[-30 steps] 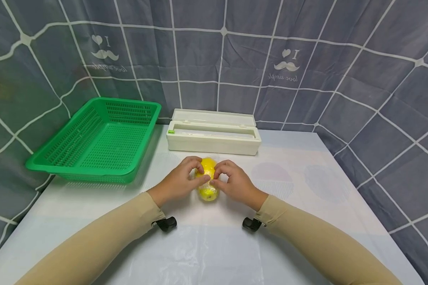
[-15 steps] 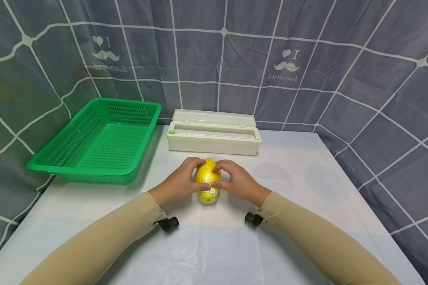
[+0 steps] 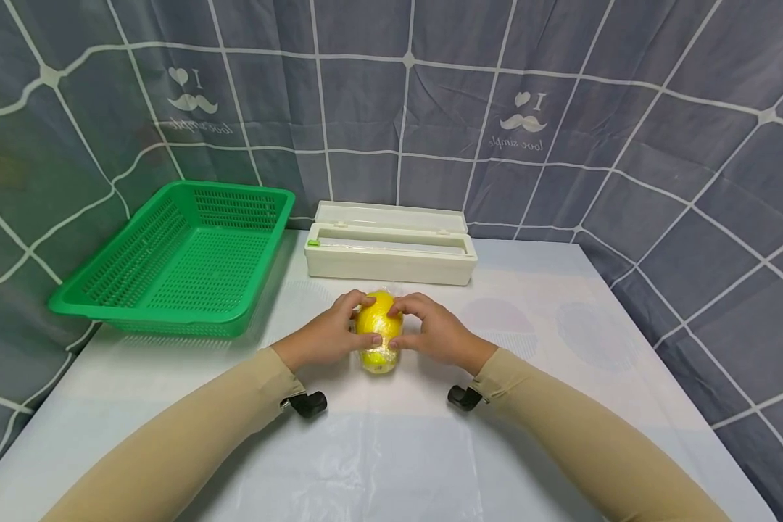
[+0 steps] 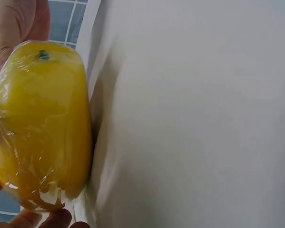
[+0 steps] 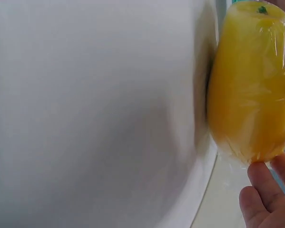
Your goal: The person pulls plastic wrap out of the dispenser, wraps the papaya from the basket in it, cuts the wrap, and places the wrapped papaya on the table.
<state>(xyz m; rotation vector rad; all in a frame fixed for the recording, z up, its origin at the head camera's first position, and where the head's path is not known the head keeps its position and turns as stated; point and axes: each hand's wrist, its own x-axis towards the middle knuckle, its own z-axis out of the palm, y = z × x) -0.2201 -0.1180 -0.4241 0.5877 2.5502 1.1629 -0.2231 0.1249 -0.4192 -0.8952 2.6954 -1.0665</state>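
An oblong yellow fruit (image 3: 380,319) wrapped in clear cling film lies on the table between the two hands. A small green stem mark shows on its near end in both wrist views, and the film looks wrinkled and shiny. On its left side the left hand (image 3: 326,330) holds it, thumb on the near part and fingers toward the far end. From the opposite side the right hand (image 3: 440,330) holds it in a mirrored way. Fingertips (image 5: 261,178) of the right hand touch the far end in the right wrist view. In the left wrist view, the fruit (image 4: 42,128) hides much of the left hand.
Behind the fruit stands a white cling film dispenser box (image 3: 391,270) with its lid raised and a green slider at the left. A green perforated basket (image 3: 240,315) sits at the back left. A grey grid-patterned curtain (image 3: 365,94) borders the white table (image 3: 391,449).
Both thumbs have moved down toward the near end of the fruit and slightly apart. The fingers have opened wider around the fruit, so more of its top shows.
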